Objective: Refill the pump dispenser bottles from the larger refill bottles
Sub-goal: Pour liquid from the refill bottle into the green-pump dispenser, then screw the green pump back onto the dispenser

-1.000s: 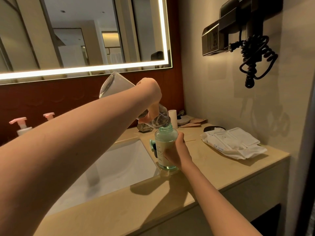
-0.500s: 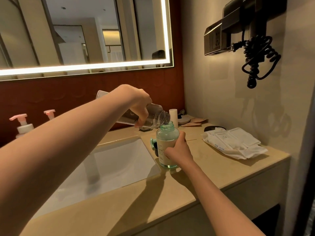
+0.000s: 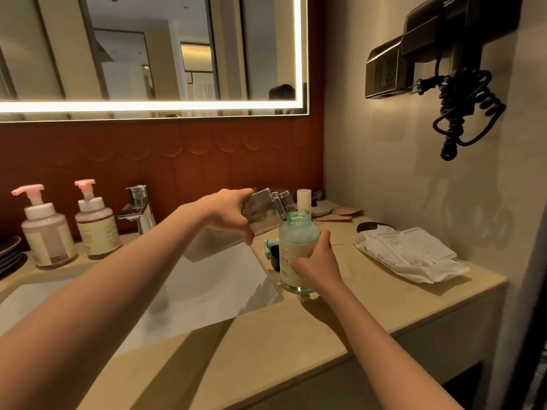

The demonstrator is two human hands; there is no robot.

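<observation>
Lowered from its steep pour of a second ago, one clear bottle [image 3: 263,216] now lies near level in my left hand [image 3: 228,214], whose fingers wrap its body. Its mouth sits just up and left of the open neck of one green bottle [image 3: 297,250]; I cannot tell if they touch. That bottle stands on the counter [image 3: 296,335] at the sink's [image 3: 192,288] right corner as before, my right hand [image 3: 315,261] curled round its lower half. Its level reads higher, near the shoulder.

The view has swung left, so two pink-pump bottles [image 3: 47,232] [image 3: 96,226] and one tap [image 3: 139,208] now show in full.

One loose green pump head [image 3: 268,247] lies just left of the green bottle. One wipes pack [image 3: 408,253] lies further right.

The green bottle's label shows "NG"; the rest is too small. The pack reads "PURE WATER".
</observation>
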